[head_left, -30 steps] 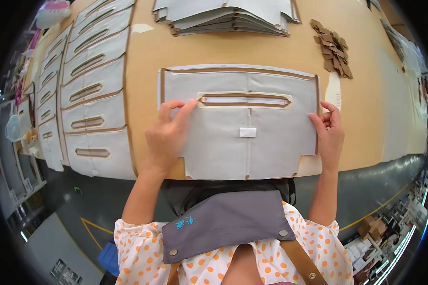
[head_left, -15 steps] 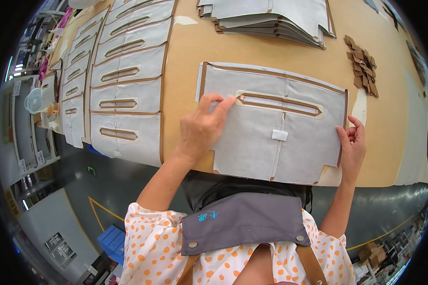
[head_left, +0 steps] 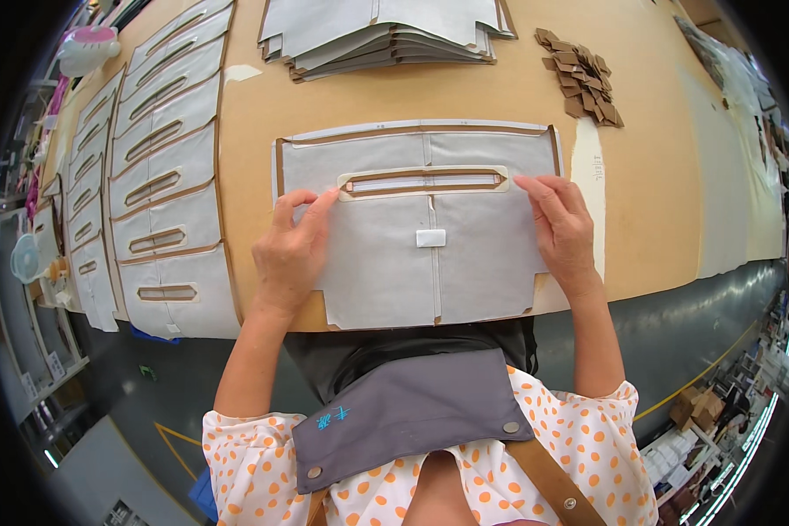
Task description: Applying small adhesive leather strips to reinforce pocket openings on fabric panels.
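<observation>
We had the grey panel (head_left: 373, 267) lying flat beside the near edge of the table (head_left: 653, 197), its notched side at that edge and its brown-trimmed long side away from us. Our left hand (head_left: 287, 250) had thumb and forefinger drawn nearly together at the left end of the brown-edged slot (head_left: 425, 182); whether they pinched anything there, we could not tell. Our right hand (head_left: 565, 232) had its fingers loosely bent, the tips close together just beside the slot's right end, and we could not tell whether they gripped anything either.

In our judgement, good handling meant light, even contact at both ends, with the white strip (head_left: 390, 184) straight inside the opening. A hard tug from one side risked puckering the panel (it looked thin enough to ripple), so matching the two hands seemed wise. The white tag (head_left: 430, 238) below the slot was best left undisturbed. The brown pieces (head_left: 583, 77), toward the table's far right corner, lay well apart from our fingers.
</observation>
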Tool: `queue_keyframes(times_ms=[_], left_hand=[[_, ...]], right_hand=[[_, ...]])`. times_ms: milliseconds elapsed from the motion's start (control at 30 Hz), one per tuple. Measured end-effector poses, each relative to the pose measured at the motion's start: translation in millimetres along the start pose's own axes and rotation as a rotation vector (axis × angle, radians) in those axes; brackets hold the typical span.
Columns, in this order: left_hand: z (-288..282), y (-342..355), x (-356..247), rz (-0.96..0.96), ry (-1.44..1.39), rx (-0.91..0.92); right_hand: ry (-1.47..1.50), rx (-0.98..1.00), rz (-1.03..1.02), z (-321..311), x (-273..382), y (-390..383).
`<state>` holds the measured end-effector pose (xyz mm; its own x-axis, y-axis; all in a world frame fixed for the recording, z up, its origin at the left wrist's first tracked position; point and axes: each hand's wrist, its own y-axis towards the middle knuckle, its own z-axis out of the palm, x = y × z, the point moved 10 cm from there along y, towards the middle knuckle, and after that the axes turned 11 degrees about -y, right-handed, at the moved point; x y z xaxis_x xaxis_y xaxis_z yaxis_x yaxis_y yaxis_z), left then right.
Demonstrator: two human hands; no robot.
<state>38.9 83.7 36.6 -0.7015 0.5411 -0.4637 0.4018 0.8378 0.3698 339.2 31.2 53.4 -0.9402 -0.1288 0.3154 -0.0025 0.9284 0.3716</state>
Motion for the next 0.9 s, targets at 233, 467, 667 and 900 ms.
queue_keyframes(times_ms=[233, 467, 667, 900], left_hand=[[-2.0, 1.7, -2.9, 0.013, -0.017, -0.004], [-8.8, -1.8, -1.4, 0.033, -0.028, -0.033], [5.3, -8.7, 13.8, -0.738, -1.072, -0.09], [82.6, -13.1, -76.4, -1.203, -2.297, 0.181]], right_hand=[[-0.06, 0.056, -0.095, 10.7, 4.2, -0.3], [0.418, 0.263, 0.535, 31.7, -58.7, -9.9], [0.688, -0.074, 0.472, -12.6, -40.6, -6.8], [0.626, 0.208, 0.055, -18.9, 89.1, 4.6]])
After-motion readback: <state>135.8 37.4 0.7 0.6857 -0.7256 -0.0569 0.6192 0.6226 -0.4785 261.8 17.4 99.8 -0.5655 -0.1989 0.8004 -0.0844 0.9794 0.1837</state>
